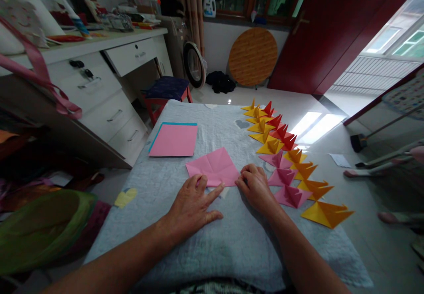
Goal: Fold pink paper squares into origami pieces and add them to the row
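Observation:
A creased sheet of pink origami paper (215, 166) lies before me, its near edge folded. My left hand (195, 197) rests on its lower left part with the fingers spread, thumb on the cloth. At the right corner of the sheet, my right hand (255, 183) has its fingers curled together, pinching that corner. Beyond and to the left sits a stack of square paper (174, 140), pink on top with a blue edge showing. Folded paper cranes stand in rows to the right: yellow (271, 145), red (289, 141), pink (291, 195) and orange-yellow (326, 214).
A pale blue cloth (232, 250) covers the table. White drawers (109, 108) stand left, with a green basket (46, 228) below. A stool (167, 88) and an open-doored washing machine (194, 64) are beyond. Someone's legs (380, 168) show at far right.

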`<state>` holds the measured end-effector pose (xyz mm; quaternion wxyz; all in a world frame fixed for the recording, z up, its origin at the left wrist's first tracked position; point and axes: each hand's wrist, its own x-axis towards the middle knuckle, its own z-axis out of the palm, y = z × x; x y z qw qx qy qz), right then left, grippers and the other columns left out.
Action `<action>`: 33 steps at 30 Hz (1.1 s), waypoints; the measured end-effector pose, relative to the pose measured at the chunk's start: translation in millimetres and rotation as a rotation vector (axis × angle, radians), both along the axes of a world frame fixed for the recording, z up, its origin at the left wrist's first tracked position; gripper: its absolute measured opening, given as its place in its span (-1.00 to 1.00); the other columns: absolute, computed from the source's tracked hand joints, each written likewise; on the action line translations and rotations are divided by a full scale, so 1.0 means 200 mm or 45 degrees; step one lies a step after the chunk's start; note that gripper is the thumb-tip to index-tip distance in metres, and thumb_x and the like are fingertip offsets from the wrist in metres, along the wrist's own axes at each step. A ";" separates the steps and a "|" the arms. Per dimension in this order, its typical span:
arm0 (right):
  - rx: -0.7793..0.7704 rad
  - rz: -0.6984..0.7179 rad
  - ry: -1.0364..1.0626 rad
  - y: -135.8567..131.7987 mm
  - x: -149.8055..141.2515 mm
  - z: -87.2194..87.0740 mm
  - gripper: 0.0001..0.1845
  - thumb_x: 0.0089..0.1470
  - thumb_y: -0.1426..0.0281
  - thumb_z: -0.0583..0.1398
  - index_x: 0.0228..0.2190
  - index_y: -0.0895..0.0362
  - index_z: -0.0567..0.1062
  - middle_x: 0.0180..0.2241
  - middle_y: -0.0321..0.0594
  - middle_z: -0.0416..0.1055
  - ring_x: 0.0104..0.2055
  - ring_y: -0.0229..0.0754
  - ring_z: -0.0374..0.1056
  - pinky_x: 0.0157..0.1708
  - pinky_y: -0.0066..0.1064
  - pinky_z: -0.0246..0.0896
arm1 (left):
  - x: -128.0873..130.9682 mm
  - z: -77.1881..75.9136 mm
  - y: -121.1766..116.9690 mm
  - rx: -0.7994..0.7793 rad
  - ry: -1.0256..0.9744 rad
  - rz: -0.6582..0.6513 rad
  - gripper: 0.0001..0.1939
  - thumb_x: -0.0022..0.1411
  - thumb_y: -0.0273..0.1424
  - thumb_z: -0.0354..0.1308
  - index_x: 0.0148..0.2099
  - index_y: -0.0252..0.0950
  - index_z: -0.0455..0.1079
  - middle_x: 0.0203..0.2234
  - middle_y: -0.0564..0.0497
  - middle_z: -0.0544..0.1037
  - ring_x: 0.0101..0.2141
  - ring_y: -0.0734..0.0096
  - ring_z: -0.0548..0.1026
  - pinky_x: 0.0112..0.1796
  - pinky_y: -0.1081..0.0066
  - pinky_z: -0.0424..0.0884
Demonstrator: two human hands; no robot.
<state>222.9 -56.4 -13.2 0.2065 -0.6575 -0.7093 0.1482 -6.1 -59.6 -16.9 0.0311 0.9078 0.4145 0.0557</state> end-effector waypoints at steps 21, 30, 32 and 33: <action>0.420 -0.050 0.253 -0.02 0.11 0.09 -0.85 0.10 0.53 0.06 -0.32 0.09 0.39 -0.27 -0.15 0.39 -0.13 -0.06 0.30 -0.10 -0.22 0.19 | 0.00 0.01 0.00 0.048 0.058 -0.010 -0.26 0.15 0.17 0.12 0.30 0.03 0.27 0.06 -0.23 0.37 0.05 -0.09 0.24 0.05 0.04 0.24; 0.007 0.103 0.011 -0.05 0.04 0.06 -0.94 0.12 0.47 0.19 -0.39 0.13 0.48 -0.23 -0.12 0.37 -0.13 -0.05 0.25 -0.08 -0.20 0.17 | 0.00 0.01 0.00 0.069 0.043 -0.020 -0.25 0.14 0.17 0.13 0.30 0.01 0.27 0.06 -0.23 0.35 0.05 -0.08 0.24 0.06 0.05 0.26; -0.027 0.092 -0.025 -0.04 0.04 0.05 -0.92 0.13 0.48 0.19 -0.40 0.13 0.48 -0.21 -0.13 0.37 -0.12 -0.06 0.23 -0.08 -0.23 0.17 | 0.00 0.01 -0.01 0.076 0.043 -0.019 -0.25 0.14 0.17 0.13 0.30 0.01 0.27 0.06 -0.22 0.35 0.05 -0.06 0.24 0.06 0.05 0.26; -0.033 0.089 -0.038 -0.04 0.05 0.05 -0.91 0.13 0.48 0.19 -0.41 0.13 0.48 -0.21 -0.13 0.37 -0.12 -0.07 0.23 -0.08 -0.24 0.17 | 0.00 0.01 -0.01 0.078 0.047 -0.015 -0.25 0.14 0.16 0.14 0.30 0.00 0.27 0.06 -0.22 0.35 0.05 -0.06 0.24 0.06 0.05 0.26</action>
